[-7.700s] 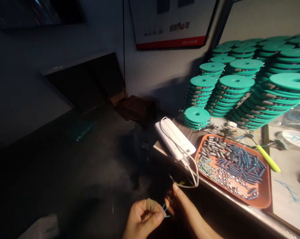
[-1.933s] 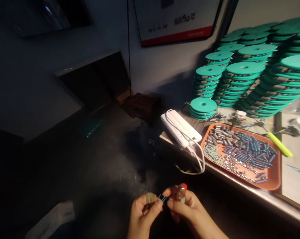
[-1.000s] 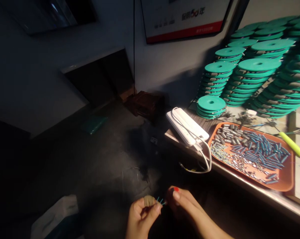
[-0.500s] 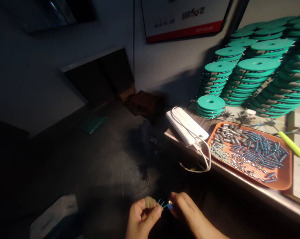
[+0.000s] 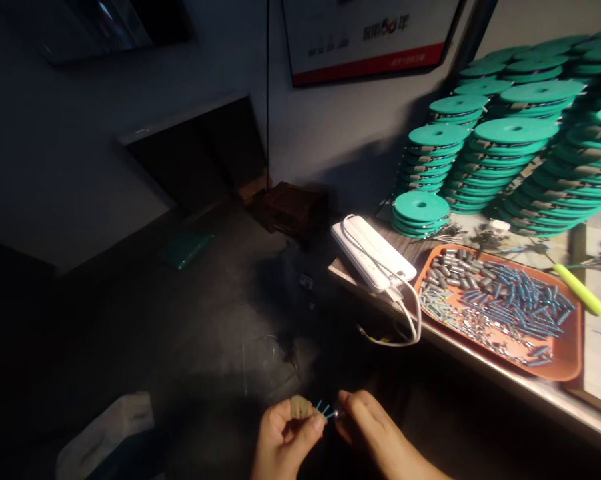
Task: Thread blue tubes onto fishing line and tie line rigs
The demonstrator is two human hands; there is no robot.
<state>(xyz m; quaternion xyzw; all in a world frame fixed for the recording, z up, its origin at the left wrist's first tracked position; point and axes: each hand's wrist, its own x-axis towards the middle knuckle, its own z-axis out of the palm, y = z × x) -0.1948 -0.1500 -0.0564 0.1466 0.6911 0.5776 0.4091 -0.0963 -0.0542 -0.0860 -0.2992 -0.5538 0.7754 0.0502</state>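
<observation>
My left hand (image 5: 285, 445) is low in the middle of the view, below the bench edge. Its thumb and forefinger pinch a few thin blue strands (image 5: 323, 407), and a tan wrap (image 5: 298, 406) covers one fingertip. My right hand (image 5: 369, 430) is closed just right of the strand tips, almost touching them. A tiny bright spot (image 5: 336, 414) shows between its fingers and the strands. The hand hides most of what it grips; earlier frames show a small lighter with a red top.
An orange tray (image 5: 576, 360) of blue and grey small parts lies on the bench at right. Behind it stand stacks of green discs (image 5: 510, 130). A white power bank (image 5: 371, 255) with a cable sits at the bench corner, with a yellow-green pen (image 5: 580, 291) further right. A white bag (image 5: 109, 427) lies on the dark floor.
The lighter's red top, seen upright in my right hand earlier, has turned out of sight. A small bluish glow appeared at the strand tips half a second ago and has shrunk to a glint.
</observation>
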